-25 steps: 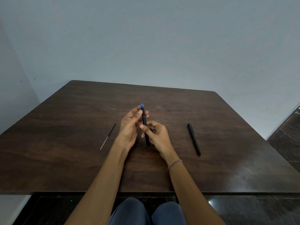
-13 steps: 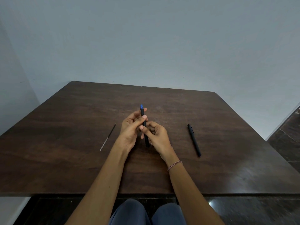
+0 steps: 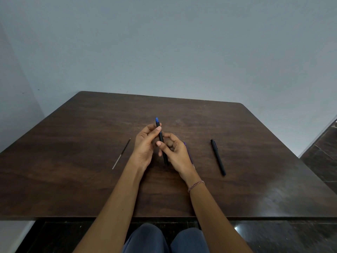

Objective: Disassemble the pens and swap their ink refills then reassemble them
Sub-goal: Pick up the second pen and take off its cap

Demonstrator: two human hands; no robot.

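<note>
A black pen with a blue tip point(image 3: 161, 138) stands nearly upright above the middle of the table, tip pointing away from me. My left hand point(image 3: 145, 147) pinches its upper part between thumb and fingers. My right hand point(image 3: 175, 154) grips the lower barrel with curled fingers. A thin purple piece point(image 3: 187, 152) shows along the right edge of my right hand; what it is cannot be made out. A loose ink refill point(image 3: 121, 153) lies on the table to the left of my hands. A second black pen point(image 3: 218, 157), whole, lies to the right.
The dark wooden table point(image 3: 73, 179) stands against a pale wall, its front edge just above my knees. Dark floor tiles point(image 3: 321, 157) show past the table's right side.
My left thumb has slid up the pen's upper part, and both hands have shifted slightly around the barrel. The refill and the other pen lie where they were.
</note>
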